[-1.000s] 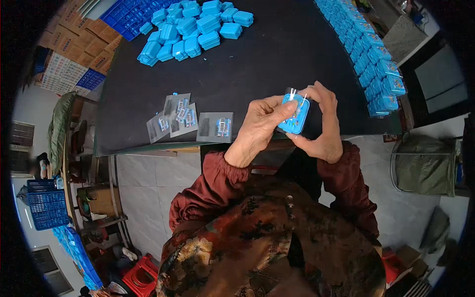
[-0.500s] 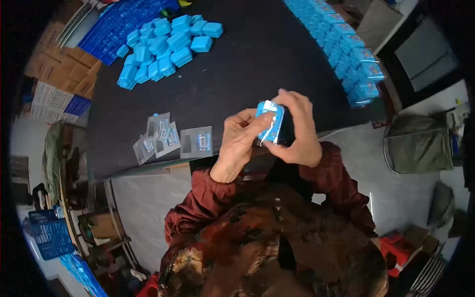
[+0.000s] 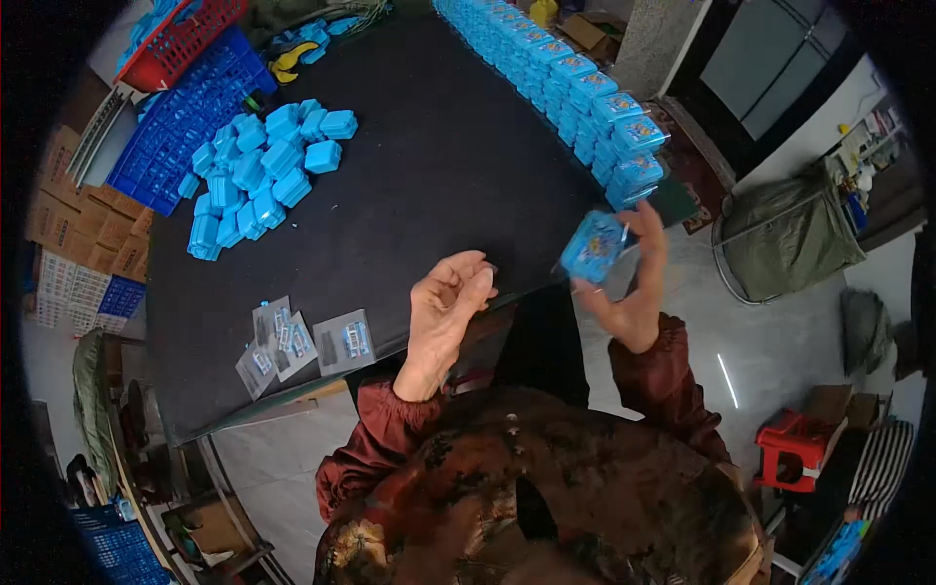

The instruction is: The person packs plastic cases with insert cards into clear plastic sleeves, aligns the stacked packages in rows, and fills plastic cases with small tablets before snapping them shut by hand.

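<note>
My right hand [image 3: 634,292] grips a small blue plastic case [image 3: 593,246] between thumb and fingers. The case has a printed picture on top, looks wrapped in clear film, and is slightly blurred by motion. It hangs by the table's right edge, near the close end of long stacked rows of similar printed cases [image 3: 634,132]. Over the table's front edge, my left hand [image 3: 448,302] has its fingers curled and the thumb pressed to them. Whatever it may pinch is too small to name. Left of it lie several clear plastic bags [image 3: 345,343] with printed blue labels.
A heap of plain blue cases [image 3: 249,171] covers the dark table's [image 3: 429,185] left part. Behind it stand a blue crate [image 3: 190,122] and a red basket [image 3: 185,44]. A red stool [image 3: 788,450] is on the floor at right.
My right hand has carried the blue case away from my left hand, to the right toward the stacked rows. My left hand has let go of the case and curled. The view has shifted.
</note>
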A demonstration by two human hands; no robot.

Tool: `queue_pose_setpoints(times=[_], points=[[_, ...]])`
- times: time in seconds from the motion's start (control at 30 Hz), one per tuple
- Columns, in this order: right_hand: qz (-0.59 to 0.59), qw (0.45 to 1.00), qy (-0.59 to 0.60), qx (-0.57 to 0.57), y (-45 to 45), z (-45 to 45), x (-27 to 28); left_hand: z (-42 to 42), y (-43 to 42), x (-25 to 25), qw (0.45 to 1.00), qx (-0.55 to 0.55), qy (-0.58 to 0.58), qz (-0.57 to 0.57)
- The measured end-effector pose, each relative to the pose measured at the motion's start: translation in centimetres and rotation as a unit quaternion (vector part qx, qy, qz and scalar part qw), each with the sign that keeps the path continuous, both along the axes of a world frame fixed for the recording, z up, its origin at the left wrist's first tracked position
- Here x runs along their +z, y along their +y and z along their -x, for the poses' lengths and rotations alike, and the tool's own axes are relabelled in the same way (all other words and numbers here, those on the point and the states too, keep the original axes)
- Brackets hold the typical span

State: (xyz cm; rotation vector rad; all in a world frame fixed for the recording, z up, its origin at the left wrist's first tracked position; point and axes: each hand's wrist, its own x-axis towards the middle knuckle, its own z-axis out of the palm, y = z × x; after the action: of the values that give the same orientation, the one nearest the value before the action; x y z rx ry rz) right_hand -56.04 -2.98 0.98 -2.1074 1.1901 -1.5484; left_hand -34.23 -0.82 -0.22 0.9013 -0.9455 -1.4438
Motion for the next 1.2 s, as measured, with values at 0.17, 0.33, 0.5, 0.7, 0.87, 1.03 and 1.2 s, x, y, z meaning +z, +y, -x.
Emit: queue_pose_setpoints(times=[0.17,0.33,0.5,0.7,0.87,1.03,1.2], points=[[0.003,0.987,-0.017,-0.157,-1.0,3.6,1.2,0.6,0.0,-0.6,0.994,0.05,-0.064,0.074],[0.037,0.983,-0.052,-0.175,-5.3,5.6,0.4,2.4,-1.0,-0.2,0.989,0.045,-0.101,0.102],[0.011,0.979,-0.062,-0.196,-7.9,6.0,-0.2,5.3,-4.7,1.5,0.969,0.027,-0.173,0.175],[0.042,0.981,-0.065,-0.176,-8.9,5.8,-0.4,10.4,-10.8,2.3,0.91,-0.043,-0.264,0.315],[0.015,0.98,-0.093,-0.173,-9.0,5.0,0.3,11.7,-12.6,3.0,0.903,-0.052,-0.321,0.281],[0.019,0.979,-0.059,-0.194,-9.5,5.4,-0.4,11.7,-12.7,3.2,0.905,-0.048,-0.328,0.267],[-0.03,0.98,-0.026,-0.195,-8.9,5.6,-0.2,12.0,-13.7,0.8,0.894,0.006,-0.303,0.33]])
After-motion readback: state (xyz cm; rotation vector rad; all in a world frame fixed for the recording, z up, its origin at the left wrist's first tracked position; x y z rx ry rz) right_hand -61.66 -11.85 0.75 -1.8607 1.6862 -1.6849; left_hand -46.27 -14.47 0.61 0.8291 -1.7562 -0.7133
